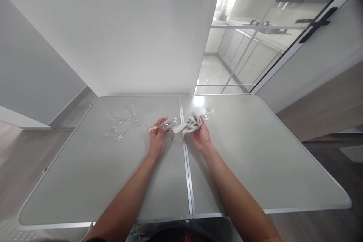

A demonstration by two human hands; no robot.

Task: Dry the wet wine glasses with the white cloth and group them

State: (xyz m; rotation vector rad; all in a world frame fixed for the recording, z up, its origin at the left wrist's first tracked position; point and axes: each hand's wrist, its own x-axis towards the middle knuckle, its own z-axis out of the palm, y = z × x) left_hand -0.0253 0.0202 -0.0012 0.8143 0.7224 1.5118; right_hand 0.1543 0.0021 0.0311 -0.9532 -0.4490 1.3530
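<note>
My left hand (159, 138) is closed around a clear stemmed glass (169, 124), which lies sideways with its foot to the left and its bowl to the right. Crumpled in my right hand (202, 136) is a pale grey cloth (189, 124), and my fingers grip it. One end of the cloth reaches to the rim of the glass; whether it goes inside I cannot tell. Both hands are above the middle of the table, near its centre seam.
Several clear glasses (120, 121) stand at the left on the folding table (255, 151). Another clear glass (208, 111) is just beyond my right hand. A white wall (136, 34) rises behind the table, with a glass-paned door (249, 49) at the right.
</note>
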